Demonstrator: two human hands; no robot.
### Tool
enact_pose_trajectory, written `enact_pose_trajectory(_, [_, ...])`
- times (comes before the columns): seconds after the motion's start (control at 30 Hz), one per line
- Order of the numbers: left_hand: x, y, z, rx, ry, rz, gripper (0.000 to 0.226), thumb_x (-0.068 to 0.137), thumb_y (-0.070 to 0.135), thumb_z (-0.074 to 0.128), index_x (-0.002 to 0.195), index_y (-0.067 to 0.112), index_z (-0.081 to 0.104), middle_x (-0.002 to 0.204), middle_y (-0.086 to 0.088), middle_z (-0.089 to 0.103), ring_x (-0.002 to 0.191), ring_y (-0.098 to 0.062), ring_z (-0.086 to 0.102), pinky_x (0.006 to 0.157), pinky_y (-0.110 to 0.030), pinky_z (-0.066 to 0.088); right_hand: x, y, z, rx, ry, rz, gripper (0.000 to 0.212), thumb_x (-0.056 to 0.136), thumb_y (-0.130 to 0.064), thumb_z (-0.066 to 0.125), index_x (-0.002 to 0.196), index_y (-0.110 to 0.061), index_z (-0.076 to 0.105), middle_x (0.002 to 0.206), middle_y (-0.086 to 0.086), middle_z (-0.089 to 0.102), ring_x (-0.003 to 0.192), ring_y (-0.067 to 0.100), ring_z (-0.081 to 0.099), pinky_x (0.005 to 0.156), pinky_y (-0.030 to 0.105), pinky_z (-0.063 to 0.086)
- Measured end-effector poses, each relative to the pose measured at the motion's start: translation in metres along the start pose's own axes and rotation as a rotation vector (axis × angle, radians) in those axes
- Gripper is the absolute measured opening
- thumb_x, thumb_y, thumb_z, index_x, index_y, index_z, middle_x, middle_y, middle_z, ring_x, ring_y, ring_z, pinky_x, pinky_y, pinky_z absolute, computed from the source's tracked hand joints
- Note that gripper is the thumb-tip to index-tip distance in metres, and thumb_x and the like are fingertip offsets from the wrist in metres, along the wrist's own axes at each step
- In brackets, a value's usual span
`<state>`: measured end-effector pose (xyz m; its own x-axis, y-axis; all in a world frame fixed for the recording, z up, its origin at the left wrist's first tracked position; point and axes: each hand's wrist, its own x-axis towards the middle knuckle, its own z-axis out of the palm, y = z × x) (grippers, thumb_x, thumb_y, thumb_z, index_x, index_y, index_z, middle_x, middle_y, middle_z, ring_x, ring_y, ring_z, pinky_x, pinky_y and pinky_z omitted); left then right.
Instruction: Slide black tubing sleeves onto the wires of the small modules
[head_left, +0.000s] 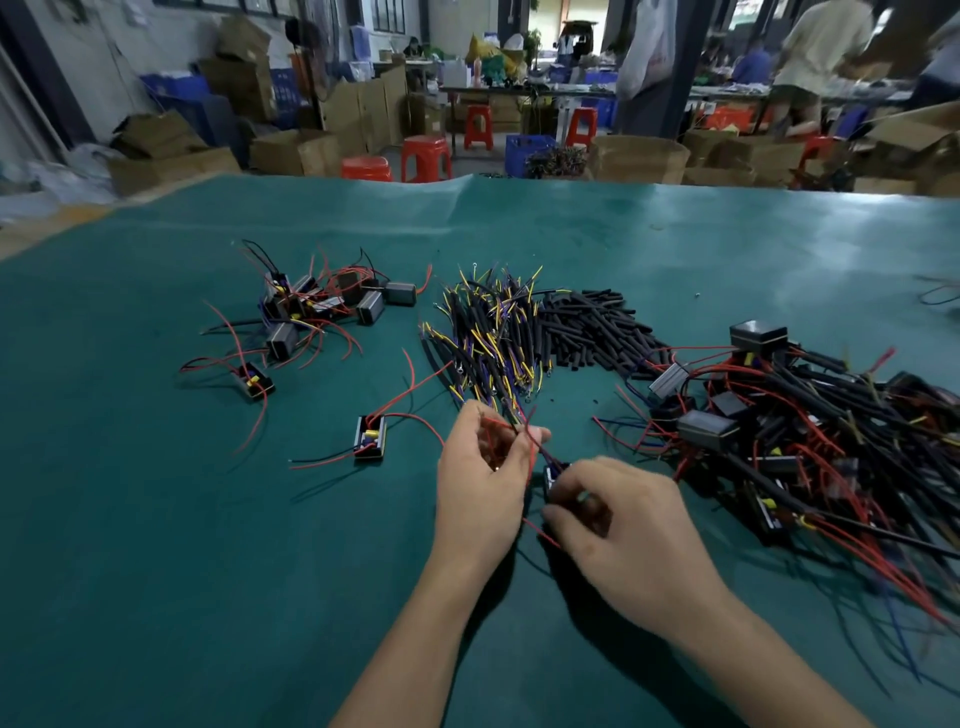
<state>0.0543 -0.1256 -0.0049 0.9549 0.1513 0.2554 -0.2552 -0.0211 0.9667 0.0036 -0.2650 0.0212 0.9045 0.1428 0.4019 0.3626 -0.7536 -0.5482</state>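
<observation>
My right hand (618, 525) grips a small black module (555, 474) just above the green mat. My left hand (483, 478) pinches that module's red and dark wires (532, 441) between thumb and fingers. Whether a sleeve is on these wires I cannot tell. A pile of loose black tubing sleeves (592, 327) lies behind the hands. Beside it sits a bundle of sleeved yellow and purple wires (493, 332). One module with red wires (370, 437) lies to the left of my left hand.
A heap of modules with red wires (311, 306) sits at the far left of the green mat (156, 519). A bigger tangle of modules and sleeved wires (805, 431) fills the right. Beyond the table edge stand red stools (426, 156), cardboard boxes and people at benches.
</observation>
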Motion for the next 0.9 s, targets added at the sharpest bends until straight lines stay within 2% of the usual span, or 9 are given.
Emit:
enact_pose_trajectory(0.07, [0.001, 0.0, -0.001, -0.045, 0.005, -0.004, 0.023, 0.095, 0.006, 0.066, 0.085, 0.011, 0.047, 0.085, -0.008, 0.076, 0.082, -0.016, 0.073, 0.075, -0.03, 0.053, -0.006, -0.001, -0.008, 0.099, -0.103, 0.058, 0.008, 0.08, -0.02, 0.077, 0.083, -0.026, 0.072, 0.07, -0.014, 0.068, 0.065, 0.006, 0.062, 0.065, 0.02, 0.047])
enact_pose_trajectory(0.17, [0.002, 0.002, 0.0, -0.055, 0.013, 0.018, 0.02, 0.097, 0.003, 0.063, 0.088, 0.01, 0.046, 0.082, -0.011, 0.072, 0.077, -0.021, 0.068, 0.071, -0.022, 0.05, -0.004, 0.0, -0.028, 0.206, -0.16, 0.109, 0.017, 0.084, -0.012, 0.078, 0.09, -0.028, 0.078, 0.073, -0.016, 0.073, 0.063, 0.004, 0.068, 0.066, 0.019, 0.052])
enact_pose_trajectory(0.27, [0.003, 0.002, 0.002, -0.115, -0.001, 0.001, 0.018, 0.099, 0.0, 0.056, 0.09, 0.012, 0.045, 0.083, -0.018, 0.067, 0.075, -0.01, 0.069, 0.072, -0.015, 0.048, 0.035, 0.003, -0.052, 0.172, 0.097, 0.122, 0.024, 0.082, 0.001, 0.074, 0.08, -0.024, 0.078, 0.069, -0.013, 0.073, 0.061, 0.003, 0.066, 0.068, 0.026, 0.053])
enact_pose_trajectory(0.33, [0.002, 0.001, 0.002, -0.137, -0.032, -0.014, 0.016, 0.102, 0.001, 0.051, 0.093, 0.013, 0.045, 0.078, -0.008, 0.07, 0.076, -0.012, 0.069, 0.077, -0.021, 0.052, 0.074, -0.001, -0.062, 0.091, 0.18, 0.132, 0.019, 0.082, -0.005, 0.071, 0.08, -0.023, 0.077, 0.07, -0.008, 0.074, 0.066, 0.013, 0.07, 0.074, 0.034, 0.058])
enact_pose_trajectory(0.43, [0.001, -0.001, 0.002, -0.147, -0.07, -0.017, 0.013, 0.104, 0.003, 0.048, 0.097, 0.013, 0.044, 0.076, -0.004, 0.071, 0.074, -0.017, 0.065, 0.078, -0.03, 0.052, 0.143, -0.004, -0.057, -0.216, 0.041, 0.047, 0.017, 0.082, -0.011, 0.065, 0.085, -0.021, 0.077, 0.084, 0.001, 0.077, 0.086, 0.027, 0.07, 0.085, 0.039, 0.057])
enact_pose_trajectory(0.53, [0.0, 0.0, 0.001, -0.165, -0.097, -0.021, 0.008, 0.106, 0.008, 0.045, 0.102, 0.014, 0.043, 0.076, -0.005, 0.071, 0.071, -0.015, 0.062, 0.075, -0.029, 0.051, 0.207, 0.014, -0.042, -0.424, -0.143, 0.125, 0.025, 0.083, -0.008, 0.057, 0.093, -0.022, 0.075, 0.104, 0.014, 0.072, 0.099, 0.039, 0.065, 0.089, 0.045, 0.057])
enact_pose_trajectory(0.7, [-0.001, 0.001, -0.001, -0.117, -0.125, -0.022, 0.014, 0.109, 0.014, 0.04, 0.101, 0.024, 0.047, 0.077, -0.007, 0.073, 0.066, -0.015, 0.06, 0.062, -0.025, 0.046, 0.241, 0.06, -0.011, -0.551, -0.387, 0.251, 0.015, 0.085, -0.017, 0.07, 0.1, -0.018, 0.072, 0.11, 0.014, 0.068, 0.101, 0.036, 0.065, 0.091, 0.043, 0.057])
enact_pose_trajectory(0.77, [0.0, 0.001, -0.001, -0.114, -0.115, -0.015, 0.017, 0.108, 0.013, 0.042, 0.099, 0.024, 0.05, 0.078, -0.011, 0.072, 0.066, -0.015, 0.059, 0.061, -0.024, 0.045, 0.243, 0.07, -0.004, -0.559, -0.401, 0.266, 0.022, 0.082, -0.023, 0.078, 0.102, -0.016, 0.072, 0.108, 0.014, 0.068, 0.1, 0.035, 0.064, 0.089, 0.04, 0.057])
enact_pose_trajectory(0.9, [0.003, -0.001, -0.001, -0.142, -0.109, -0.015, 0.022, 0.104, 0.011, 0.05, 0.091, 0.027, 0.056, 0.069, -0.004, 0.065, 0.066, -0.015, 0.06, 0.063, -0.026, 0.05, 0.247, 0.078, 0.001, -0.503, -0.363, 0.321, 0.032, 0.079, -0.022, 0.085, 0.106, -0.009, 0.074, 0.105, 0.016, 0.07, 0.097, 0.034, 0.064, 0.081, 0.035, 0.055])
